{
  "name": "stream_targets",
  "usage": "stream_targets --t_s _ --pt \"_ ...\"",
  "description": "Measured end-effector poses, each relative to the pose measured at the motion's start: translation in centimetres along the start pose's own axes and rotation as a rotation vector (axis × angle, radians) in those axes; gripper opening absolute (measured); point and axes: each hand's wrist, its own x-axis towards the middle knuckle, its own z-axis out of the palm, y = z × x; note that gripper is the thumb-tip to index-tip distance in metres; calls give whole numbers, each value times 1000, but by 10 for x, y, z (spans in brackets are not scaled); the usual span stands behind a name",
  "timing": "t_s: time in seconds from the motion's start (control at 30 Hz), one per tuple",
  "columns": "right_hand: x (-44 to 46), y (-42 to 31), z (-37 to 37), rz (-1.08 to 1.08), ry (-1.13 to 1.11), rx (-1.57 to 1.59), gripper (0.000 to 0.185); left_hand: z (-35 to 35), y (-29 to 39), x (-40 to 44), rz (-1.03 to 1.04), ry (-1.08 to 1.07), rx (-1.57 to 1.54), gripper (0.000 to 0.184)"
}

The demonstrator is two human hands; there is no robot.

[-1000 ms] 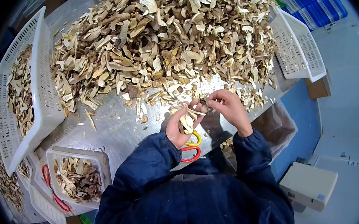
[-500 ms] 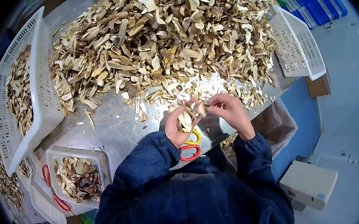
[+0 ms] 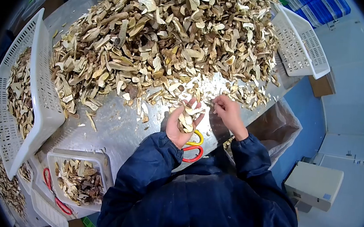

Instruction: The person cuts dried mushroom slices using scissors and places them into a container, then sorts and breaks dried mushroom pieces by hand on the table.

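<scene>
My left hand (image 3: 176,127) is palm up, its fingers curled round several dried mushroom slices (image 3: 186,120). Just to the right, my right hand (image 3: 231,114) is held with thumb and fingertips pinched together. Whatever lies between those fingertips is too small to make out. Beneath my left wrist, scissors (image 3: 193,154) with one yellow and one red handle lie at the table's near edge, their blades hidden. Beyond both hands rises a large heap of dried mushroom slices (image 3: 171,47), with pale crumbs scattered at its front.
A white slotted basket (image 3: 41,78) of slices stands at left, another basket (image 3: 300,46) at the far right. At lower left are a plastic tub (image 3: 55,156) of slices and red-handled scissors (image 3: 48,180). A lined bin (image 3: 288,123) stands right of the metal table (image 3: 110,126).
My right hand has drawn slightly away from the left, and the pale slice it held is no longer visible in its fingers. My left hand has opened a little round its slices.
</scene>
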Motion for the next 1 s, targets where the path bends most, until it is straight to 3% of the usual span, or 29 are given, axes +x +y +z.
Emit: stream_targets --t_s 0.13,0.33,0.37,0.47,0.57,0.67,0.73,0.8,1.0 --pt "5 21 2 -48 25 25 12 0 0 -1 5 -9 24 17" --pt "3 5 8 -265 105 -378 13 -2 0 0 3 -19 10 17" --pt "3 5 11 -222 102 -377 13 -2 0 0 2 -23 4 17" --pt "7 9 12 -255 99 -319 14 -2 0 0 0 -8 6 19" --pt "-5 -37 0 -100 96 -101 17 0 1 1 -21 -10 9 20" --pt "-15 -70 -6 -270 -8 71 20 7 1 -2 -24 43 7 21" --pt "1 -46 -7 -344 168 -83 20 3 1 -1 -39 16 -60 19" --pt "22 -13 -9 -273 384 -360 19 1 3 -2 -44 25 -101 18" --pt "16 8 20 -537 307 -519 31 -6 4 1 -91 -37 -119 18"
